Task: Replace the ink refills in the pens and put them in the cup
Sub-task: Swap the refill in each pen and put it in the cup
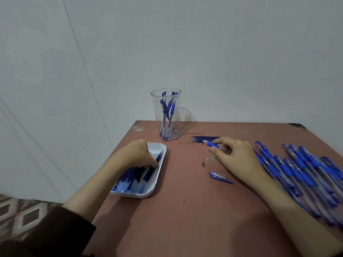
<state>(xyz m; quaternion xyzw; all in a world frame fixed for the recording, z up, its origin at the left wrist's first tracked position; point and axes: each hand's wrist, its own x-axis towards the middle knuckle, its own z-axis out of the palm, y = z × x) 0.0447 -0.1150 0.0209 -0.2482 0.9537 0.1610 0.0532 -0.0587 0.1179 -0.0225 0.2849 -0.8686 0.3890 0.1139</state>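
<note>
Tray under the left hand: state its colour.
The tray is white; the head view shows it best.

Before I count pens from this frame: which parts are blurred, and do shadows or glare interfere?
Head view: the heap of blue pens is motion-smeared, hard to count; the dark blue refills in the white plastic tray blur at their near ends; the clear plastic cup is sharp, casting a faint shadow on the wall; light is dim and even, no glare.

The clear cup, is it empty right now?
No, several blue pens stand inside the clear cup.
</note>
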